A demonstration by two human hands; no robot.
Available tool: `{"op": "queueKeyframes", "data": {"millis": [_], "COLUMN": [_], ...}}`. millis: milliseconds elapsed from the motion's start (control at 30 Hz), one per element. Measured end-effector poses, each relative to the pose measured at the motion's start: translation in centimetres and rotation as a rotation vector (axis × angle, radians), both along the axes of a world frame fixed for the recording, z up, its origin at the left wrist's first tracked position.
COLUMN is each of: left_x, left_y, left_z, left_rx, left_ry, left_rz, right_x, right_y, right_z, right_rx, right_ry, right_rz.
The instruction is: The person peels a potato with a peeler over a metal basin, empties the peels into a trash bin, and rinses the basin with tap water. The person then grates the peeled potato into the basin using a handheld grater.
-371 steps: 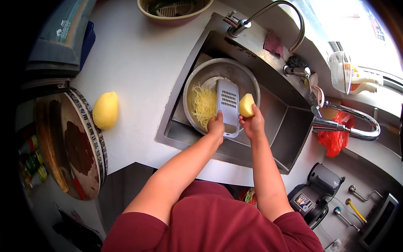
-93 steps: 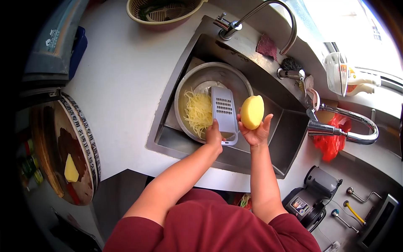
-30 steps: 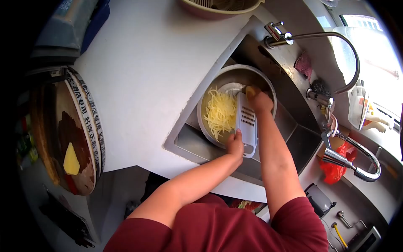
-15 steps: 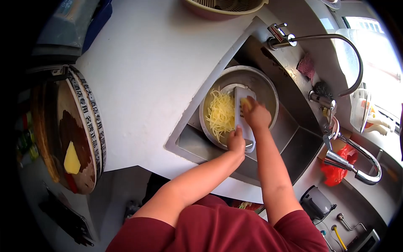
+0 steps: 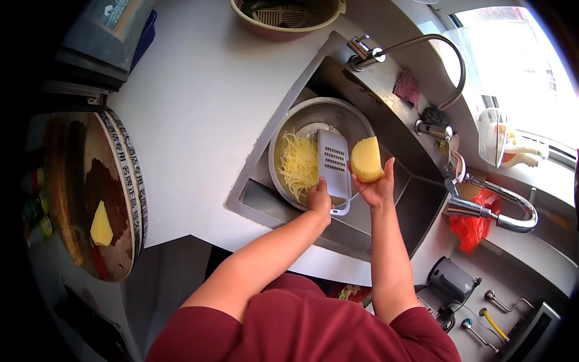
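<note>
My left hand (image 5: 319,198) is closed on the lower end of a grey grater (image 5: 335,158), which leans inside a metal bowl (image 5: 280,130) in the sink. Pale yellow shreds (image 5: 298,163) lie in the bowl, left of the grater. To the right of the grater, my right hand (image 5: 379,188) holds up a peeled potato (image 5: 367,160) by its lower part, thumb stretched out. The potato's upper left side looks cut flat and rough. It is apart from the grater.
A potato piece (image 5: 102,224) lies on the round chopping board (image 5: 114,187) at the left, beside a red handle. A basket (image 5: 283,31) stands at the back. Faucets (image 5: 368,54) and a red bag (image 5: 470,226) are along the sink's far and right sides.
The right hand has lifted the potato off the grater and moved to its right, turning the potato up. The left hand still grips the grater. The camera view has shifted.
</note>
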State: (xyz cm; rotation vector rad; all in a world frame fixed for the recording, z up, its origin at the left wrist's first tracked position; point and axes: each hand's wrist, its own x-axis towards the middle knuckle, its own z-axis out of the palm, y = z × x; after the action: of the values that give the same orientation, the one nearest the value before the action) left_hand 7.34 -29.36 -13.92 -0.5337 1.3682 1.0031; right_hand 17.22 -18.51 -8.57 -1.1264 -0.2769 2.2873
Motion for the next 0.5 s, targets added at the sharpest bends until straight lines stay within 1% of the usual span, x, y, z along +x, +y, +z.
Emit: {"op": "queueKeyframes", "data": {"millis": [33, 100, 200, 300, 400, 433, 500], "left_x": [0.1, 0.1, 0.0, 0.0, 0.0, 0.0, 0.3], "left_y": [-0.1, 0.0, 0.1, 0.1, 0.1, 0.1, -0.1], "left_z": [-0.3, -0.2, 0.2, 0.2, 0.2, 0.0, -0.5], "left_rx": [0.007, 0.022, 0.018, 0.023, 0.013, 0.022, 0.041], "left_ry": [-0.004, 0.017, 0.012, -0.001, -0.006, -0.006, -0.011], "left_rz": [0.006, 0.005, 0.014, 0.021, 0.036, 0.036, 0.037], "right_x": [0.7, 0.2, -0.5, -0.3, -1.3, -0.5, -1.9], "right_y": [-0.9, -2.3, -2.9, -3.0, -3.6, -3.9, -5.0], "right_z": [-0.4, 0.4, 1.3, 1.6, 3.1, 1.7, 3.7], "right_rx": [-0.003, 0.085, 0.195, 0.213, 0.672, 1.189, 1.253], "right_ry": [0.054, -0.071, -0.184, -0.319, -1.061, -1.298, -1.502], "right_rz": [-0.003, 0.000, 0.006, -0.021, 0.291, 0.389, 0.595]}}
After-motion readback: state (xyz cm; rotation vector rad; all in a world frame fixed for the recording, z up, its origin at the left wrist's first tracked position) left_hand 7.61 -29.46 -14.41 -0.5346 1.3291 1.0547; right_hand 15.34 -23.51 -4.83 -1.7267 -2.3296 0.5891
